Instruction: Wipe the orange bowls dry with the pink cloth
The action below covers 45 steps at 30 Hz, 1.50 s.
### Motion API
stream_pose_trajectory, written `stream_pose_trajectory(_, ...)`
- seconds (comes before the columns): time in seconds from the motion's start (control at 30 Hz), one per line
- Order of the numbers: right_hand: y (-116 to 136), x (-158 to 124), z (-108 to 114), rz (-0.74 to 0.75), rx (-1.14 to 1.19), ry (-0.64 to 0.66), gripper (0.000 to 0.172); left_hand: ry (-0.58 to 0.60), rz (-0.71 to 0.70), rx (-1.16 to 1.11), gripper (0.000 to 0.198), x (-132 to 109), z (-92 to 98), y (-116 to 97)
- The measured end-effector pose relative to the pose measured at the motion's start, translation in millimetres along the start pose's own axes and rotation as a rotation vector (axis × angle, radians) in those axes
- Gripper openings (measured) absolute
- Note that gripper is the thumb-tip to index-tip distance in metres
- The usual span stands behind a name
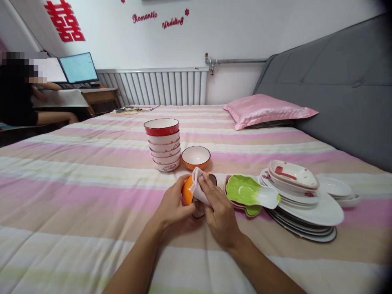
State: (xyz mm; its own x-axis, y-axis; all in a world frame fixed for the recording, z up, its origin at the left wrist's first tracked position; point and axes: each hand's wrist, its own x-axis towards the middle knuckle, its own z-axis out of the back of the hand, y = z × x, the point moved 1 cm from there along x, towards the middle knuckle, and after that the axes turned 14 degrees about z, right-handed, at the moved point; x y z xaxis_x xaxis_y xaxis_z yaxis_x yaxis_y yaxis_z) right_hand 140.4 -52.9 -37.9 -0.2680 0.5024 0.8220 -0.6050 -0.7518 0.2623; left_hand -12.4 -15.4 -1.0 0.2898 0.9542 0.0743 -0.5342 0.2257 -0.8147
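An orange bowl point(187, 191) is tipped on its side, and my left hand point(173, 204) grips it from the left with the thumb underneath. My right hand point(219, 210) presses a pale pink cloth point(197, 185) against the bowl's rim and outside. The fingers cover part of the bowl. Just beyond stands another orange bowl point(196, 157), upright with a white inside and dark rim. To its left rises a stack of several bowls point(165, 151), white with pink rims, topped by a red one.
Green leaf-shaped dishes point(245, 190) lie right of my hands, beside piled white plates point(327, 208) and smaller dishes point(294, 175). A striped bedspread point(92, 204) lies under everything. Farther off are a pink pillow point(266, 110), cables point(134, 109) and a seated person point(18, 98) by monitors.
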Motion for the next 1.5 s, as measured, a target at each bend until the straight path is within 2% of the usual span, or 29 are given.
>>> stream_pose_trajectory(1.5,2.3,2.4,1.1,-0.024,0.018,-0.004,0.067,-0.006,0.02,0.023,0.067,-1.6,0.2,-2.3)
